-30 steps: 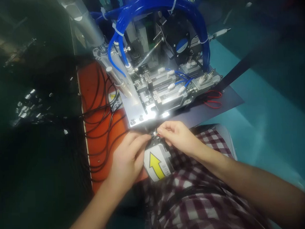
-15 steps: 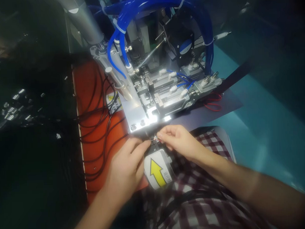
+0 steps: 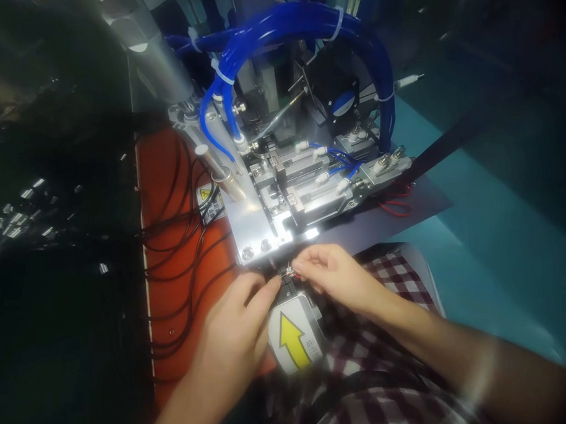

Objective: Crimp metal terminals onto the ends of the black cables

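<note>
Between my two hands, at the machine's front edge, is a small part with thin red and pale wires (image 3: 290, 272); its exact kind is too small to make out. My right hand (image 3: 329, 269) pinches it between thumb and fingertips. From the other side my left hand (image 3: 242, 306) has its thumb and index finger closed at the dark end of the same part, where fingers hide the grip. Just below the fingertips sits a white block with a yellow arrow (image 3: 293, 338). The metal plate of the machine (image 3: 253, 228) lies right above the hands.
Small air cylinders (image 3: 322, 201) with white fittings fill the machine top, under a thick loop of blue air hoses (image 3: 299, 20). Black cables (image 3: 188, 240) trail over an orange-red mat (image 3: 161, 173) at left. A checked cloth garment (image 3: 396, 276) is below right.
The whole scene sits slightly lower in the picture, as the head view has tilted up. Both hands keep nearly the same pose at the small wired part.
</note>
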A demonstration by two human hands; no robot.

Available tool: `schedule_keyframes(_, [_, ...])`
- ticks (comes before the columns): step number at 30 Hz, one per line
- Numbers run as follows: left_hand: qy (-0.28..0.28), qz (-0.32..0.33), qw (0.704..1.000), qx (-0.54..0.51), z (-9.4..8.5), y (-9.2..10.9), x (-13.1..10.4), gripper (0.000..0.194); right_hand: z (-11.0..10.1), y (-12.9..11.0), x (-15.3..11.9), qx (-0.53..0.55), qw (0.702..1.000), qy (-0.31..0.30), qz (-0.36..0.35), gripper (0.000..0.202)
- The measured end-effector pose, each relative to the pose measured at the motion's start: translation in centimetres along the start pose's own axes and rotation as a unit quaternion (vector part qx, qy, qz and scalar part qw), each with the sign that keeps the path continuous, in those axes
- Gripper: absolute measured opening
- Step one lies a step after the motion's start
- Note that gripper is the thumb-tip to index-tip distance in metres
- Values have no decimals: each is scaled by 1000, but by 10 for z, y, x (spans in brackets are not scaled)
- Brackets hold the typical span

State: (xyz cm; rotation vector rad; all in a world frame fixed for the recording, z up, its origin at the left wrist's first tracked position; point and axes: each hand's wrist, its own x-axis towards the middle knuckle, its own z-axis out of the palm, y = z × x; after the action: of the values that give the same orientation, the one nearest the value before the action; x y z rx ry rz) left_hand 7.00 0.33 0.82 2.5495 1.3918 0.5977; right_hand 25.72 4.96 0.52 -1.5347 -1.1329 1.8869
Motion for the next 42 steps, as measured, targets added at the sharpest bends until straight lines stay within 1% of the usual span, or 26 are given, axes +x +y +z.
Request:
schedule_keyframes(5, [-9,4,1000,23,1,0,-1,30,-1,1,4,26,1000,-13,3,22])
schedule_keyframes(12, [-30,-9,999,25,4,-3,-4,33,-4,10,9,80,995,-65,-9,27])
schedule_keyframes(14, [-34,-13,999,24,4,-3,-5,34,-4,13,9,90,994,-65,-11,27])
schedule_keyframes(17, [-22,-20,999,22,4,-3,-5,34,-2,13,9,94,994,-53,-16,24])
schedule_keyframes(21, [-15,-23,999,21,4,0,-6,35,1,9,6,82,996,-29,-32,21])
schedule_keyframes(25, [-9,-18,1000,17,3,0,-5,34,1,7,3,71,997,-19,-35,22])
schedule_keyframes(27, [-8,-10,1000,20,2,-1,-5,33,0,10,5,78,996,-28,-35,23])
schedule_keyframes(29, [-18,-2,1000,23,2,-2,-5,34,-3,14,7,87,994,-50,-35,25])
schedule_keyframes(31, [-25,-5,999,24,3,-2,-5,34,-5,17,8,87,993,-75,-40,27])
schedule_keyframes(33, [-19,-14,999,22,4,-2,-6,34,-8,19,7,84,991,-87,-56,27])
schedule_keyframes(36, [-5,-21,1000,19,5,-1,-7,32,-9,18,5,80,992,-73,-72,21])
schedule_keyframes(39, [-8,-25,1000,7,5,-1,-7,31,-7,15,3,76,994,-47,-59,15])
schedule_keyframes(42, [-12,-32,999,-9,5,-1,-7,31,-4,13,2,61,996,-26,-52,13])
